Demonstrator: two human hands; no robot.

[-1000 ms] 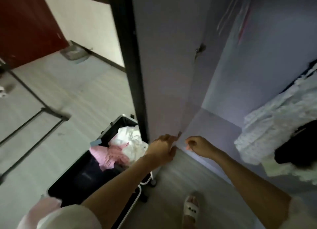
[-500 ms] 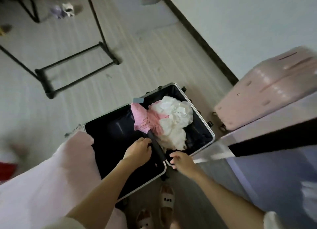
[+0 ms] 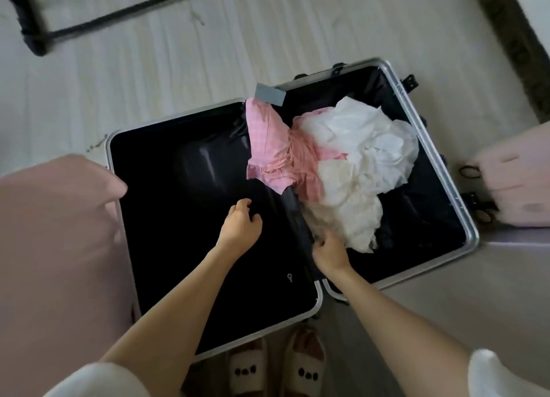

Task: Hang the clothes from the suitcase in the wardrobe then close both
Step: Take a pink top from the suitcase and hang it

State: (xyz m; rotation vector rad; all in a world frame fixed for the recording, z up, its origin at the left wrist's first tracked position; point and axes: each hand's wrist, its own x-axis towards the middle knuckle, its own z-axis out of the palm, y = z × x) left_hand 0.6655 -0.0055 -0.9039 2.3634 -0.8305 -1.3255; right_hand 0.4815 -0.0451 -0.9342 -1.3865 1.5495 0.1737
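Clothes [image 3: 342,170] sit heaped in the open suitcase [image 3: 464,218]; she's turned from the wardrobe, left hand [image 3: 239,227] and right hand [image 3: 329,249] both loosely curled, holding nothing, reaching in for another garment.

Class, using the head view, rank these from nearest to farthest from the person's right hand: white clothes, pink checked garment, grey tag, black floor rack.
From the right hand:
1. White clothes, just beyond the fingers.
2. Pink checked garment, ahead and left.
3. Grey tag, at the suitcase's far rim.
4. Black floor rack, far top left.
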